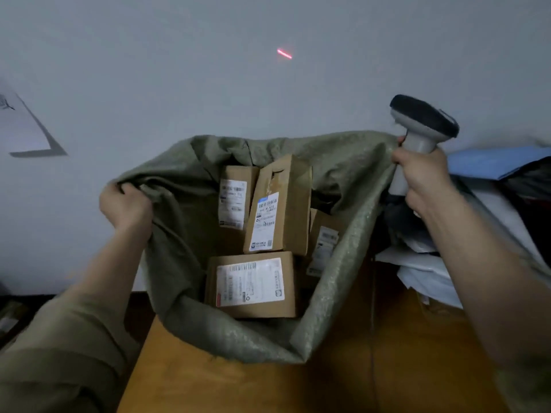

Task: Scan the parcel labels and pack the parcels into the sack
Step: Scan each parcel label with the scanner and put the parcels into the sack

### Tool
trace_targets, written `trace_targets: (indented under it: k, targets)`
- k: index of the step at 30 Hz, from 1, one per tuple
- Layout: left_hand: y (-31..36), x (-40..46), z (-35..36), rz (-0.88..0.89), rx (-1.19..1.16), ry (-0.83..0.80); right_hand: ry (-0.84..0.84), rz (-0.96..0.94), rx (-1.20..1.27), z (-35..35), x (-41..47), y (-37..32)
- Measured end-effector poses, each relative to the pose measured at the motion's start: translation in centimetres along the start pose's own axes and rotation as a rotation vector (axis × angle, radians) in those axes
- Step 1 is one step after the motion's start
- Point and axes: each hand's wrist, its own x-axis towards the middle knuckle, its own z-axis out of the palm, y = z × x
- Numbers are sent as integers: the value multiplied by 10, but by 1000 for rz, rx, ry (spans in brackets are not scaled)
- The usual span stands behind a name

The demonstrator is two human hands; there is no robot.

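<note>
Sack [185, 186] gaping, labelled parcels [277, 210] inside; fingers [131, 192] of both hands clenching its rim.

Plain pale grey wall [179, 70] in dim light.
A short red streak of light [284, 53] glows on it; an orange-brown wooden surface [402, 368] lies below.
</note>
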Motion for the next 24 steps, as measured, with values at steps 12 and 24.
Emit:
trace_targets:
  k: [12, 24]
  targets:
    - [1, 5, -17, -10, -120, -141, 152, 9, -77, 5, -9, -21]
    - [22, 8, -18, -93, -227, -59, 137, -71, -122, -5, -20, -37]
